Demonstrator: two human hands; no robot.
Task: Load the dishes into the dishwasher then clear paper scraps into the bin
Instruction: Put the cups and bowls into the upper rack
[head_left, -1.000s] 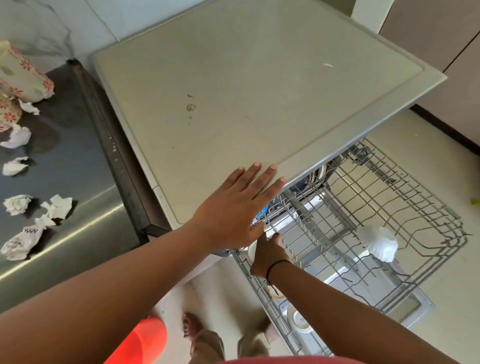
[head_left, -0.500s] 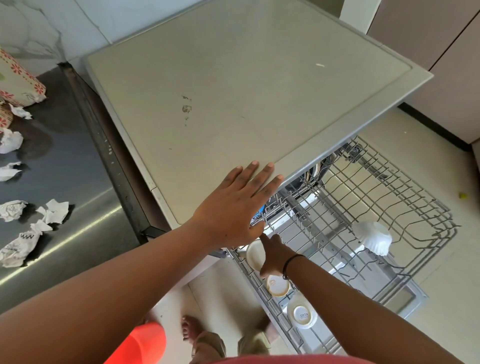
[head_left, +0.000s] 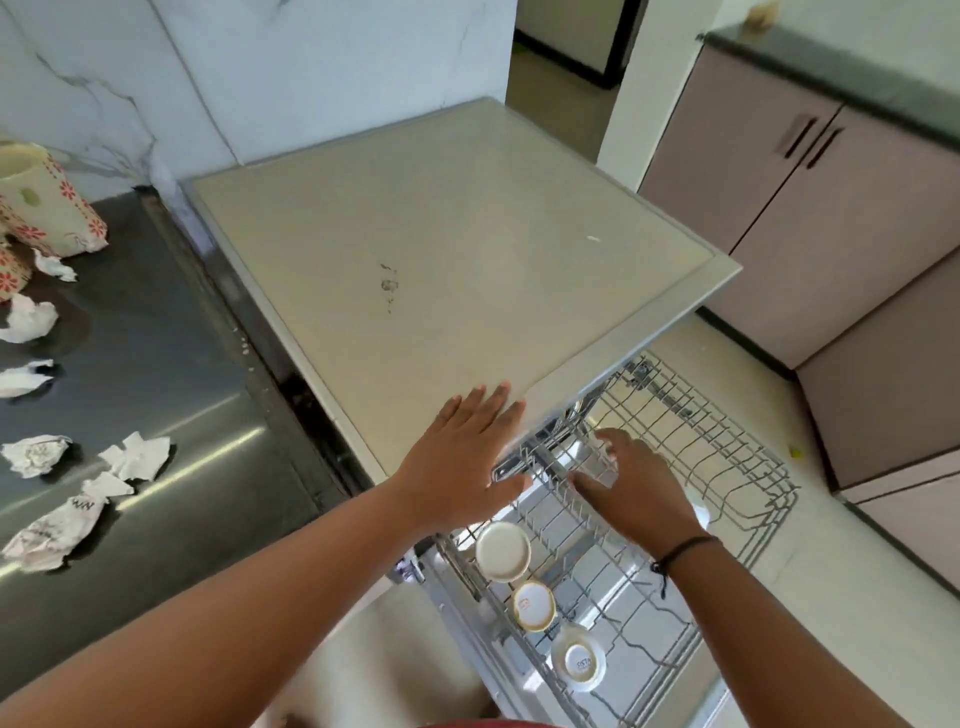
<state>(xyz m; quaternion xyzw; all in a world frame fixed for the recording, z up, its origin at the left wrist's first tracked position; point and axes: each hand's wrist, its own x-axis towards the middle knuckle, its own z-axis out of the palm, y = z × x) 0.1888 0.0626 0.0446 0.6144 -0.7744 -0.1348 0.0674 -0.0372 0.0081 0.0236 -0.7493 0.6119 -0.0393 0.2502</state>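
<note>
The dishwasher's upper wire rack (head_left: 737, 447) is pulled out below the grey dishwasher top (head_left: 441, 260). Three small cups stand upside down along the rack's left side: a white one (head_left: 503, 551), a yellow-rimmed one (head_left: 534, 605) and a labelled one (head_left: 578, 665). My left hand (head_left: 467, 457) rests flat on the top's front edge. My right hand (head_left: 634, 483) hovers over the middle of the rack with thumb and fingers spread, holding nothing I can make out. It covers most of a white bowl (head_left: 697, 512). Crumpled paper scraps (head_left: 136, 457) (head_left: 32, 318) lie on the steel counter (head_left: 171, 364).
Several more paper scraps (head_left: 52, 530) (head_left: 34, 454) lie at the counter's left. Floral patterned containers (head_left: 49, 208) stand at its back left. Beige cabinets (head_left: 831, 218) line the right side. A small yellow bit (head_left: 795, 451) lies on the floor beyond the rack.
My right hand has left the cups at the rack's left side and moved up and right over the rack's middle. My left hand stays on the top. The view has tilted up.
</note>
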